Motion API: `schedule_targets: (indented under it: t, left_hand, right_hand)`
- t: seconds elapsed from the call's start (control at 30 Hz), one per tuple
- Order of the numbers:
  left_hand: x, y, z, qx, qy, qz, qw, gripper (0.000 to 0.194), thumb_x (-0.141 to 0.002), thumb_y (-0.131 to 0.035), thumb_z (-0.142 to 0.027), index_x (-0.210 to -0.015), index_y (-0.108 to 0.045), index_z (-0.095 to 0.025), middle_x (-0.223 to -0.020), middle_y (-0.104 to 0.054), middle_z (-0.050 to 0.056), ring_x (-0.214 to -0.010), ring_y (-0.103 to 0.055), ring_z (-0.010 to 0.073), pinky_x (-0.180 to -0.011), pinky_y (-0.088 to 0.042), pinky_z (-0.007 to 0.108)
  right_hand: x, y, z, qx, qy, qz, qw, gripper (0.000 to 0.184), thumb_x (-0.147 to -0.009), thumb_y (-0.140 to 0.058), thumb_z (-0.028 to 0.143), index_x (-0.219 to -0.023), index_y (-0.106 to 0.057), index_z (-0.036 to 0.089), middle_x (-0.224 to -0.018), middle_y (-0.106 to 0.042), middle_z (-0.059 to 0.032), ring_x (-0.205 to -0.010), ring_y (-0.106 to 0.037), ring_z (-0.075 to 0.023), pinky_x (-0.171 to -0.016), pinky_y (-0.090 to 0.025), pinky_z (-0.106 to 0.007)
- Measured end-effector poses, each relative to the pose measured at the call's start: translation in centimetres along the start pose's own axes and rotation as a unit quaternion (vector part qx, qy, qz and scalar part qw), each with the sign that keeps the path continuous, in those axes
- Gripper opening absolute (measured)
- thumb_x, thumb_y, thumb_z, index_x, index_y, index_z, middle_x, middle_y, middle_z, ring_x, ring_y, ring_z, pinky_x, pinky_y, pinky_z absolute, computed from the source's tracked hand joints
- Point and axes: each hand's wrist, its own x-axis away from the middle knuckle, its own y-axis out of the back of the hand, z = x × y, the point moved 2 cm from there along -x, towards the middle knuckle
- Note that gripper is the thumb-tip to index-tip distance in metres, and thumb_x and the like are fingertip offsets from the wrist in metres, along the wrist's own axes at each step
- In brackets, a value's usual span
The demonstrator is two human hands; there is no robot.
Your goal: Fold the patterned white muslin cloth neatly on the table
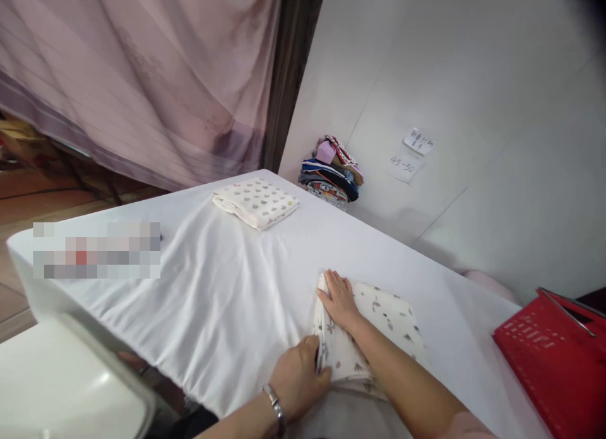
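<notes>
A folded white cloth with a grey leaf print (379,325) lies on the white-covered table (213,287) near its front edge. My right hand (338,299) rests flat on the cloth's left part, fingers stretched out. My left hand (298,379), with a metal bracelet at the wrist, pinches the cloth's near left edge between thumb and fingers. A second folded white cloth with small dots (255,202) lies at the far side of the table, away from both hands.
A stack of folded coloured clothes (331,170) sits against the white wall, under two paper notes (411,151). A red plastic basket (558,357) stands at the right. A pink curtain (142,79) hangs at the back left. A white curved object (61,388) is at the lower left.
</notes>
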Motion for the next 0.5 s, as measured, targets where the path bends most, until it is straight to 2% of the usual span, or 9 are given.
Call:
schedule_targets:
  t: [0.1, 0.23, 0.37, 0.5]
  left_hand:
    - [0.0, 0.2, 0.0, 0.011, 0.0, -0.003, 1.0, 0.014, -0.073, -0.046, -0.031, -0.083, -0.047, -0.021, -0.088, -0.062, 0.004, -0.081, -0.059, 0.0187, -0.064, -0.038, 0.026]
    - [0.1, 0.4, 0.0, 0.008, 0.007, -0.007, 1.0, 0.011, -0.074, -0.045, -0.031, -0.079, -0.045, -0.021, -0.085, -0.062, 0.004, -0.079, -0.058, 0.0177, -0.063, -0.036, 0.025]
    - [0.0, 0.6, -0.2, -0.004, 0.013, -0.003, 1.0, 0.011, -0.074, -0.045, -0.031, -0.078, -0.043, -0.021, -0.081, -0.061, 0.003, -0.076, -0.057, 0.0175, -0.062, -0.035, 0.025]
    - [0.0, 1.0, -0.5, -0.007, 0.019, 0.003, 1.0, 0.013, -0.075, -0.044, -0.034, -0.075, -0.041, -0.021, -0.076, -0.059, 0.002, -0.069, -0.055, 0.0162, -0.059, -0.034, 0.025]
  right_hand:
    - [0.4, 1.7, -0.9, -0.051, -0.01, 0.02, 0.998, 0.062, -0.089, -0.025, 0.05, -0.141, -0.019, 0.016, -0.147, -0.017, -0.0068, -0.136, -0.011, -0.0192, -0.109, -0.009, -0.042]
    - [2.0, 3.4, -3.9, 0.014, -0.03, -0.03, 0.999, 0.066, -0.088, -0.025, 0.054, -0.141, -0.021, 0.013, -0.148, -0.014, -0.0084, -0.136, -0.005, -0.0215, -0.109, -0.002, -0.044]
    - [3.0, 2.4, -6.3, 0.047, -0.063, -0.012, 0.997, 0.068, -0.089, -0.021, 0.055, -0.14, -0.024, 0.011, -0.146, -0.02, -0.0113, -0.135, -0.01, -0.0235, -0.108, -0.003, -0.045]
    - [2.7, 2.1, -6.7, 0.011, -0.06, 0.007, 0.998, 0.069, -0.088, -0.021, 0.057, -0.14, -0.022, 0.013, -0.146, -0.02, -0.0106, -0.135, -0.011, -0.0234, -0.108, -0.003, -0.046]
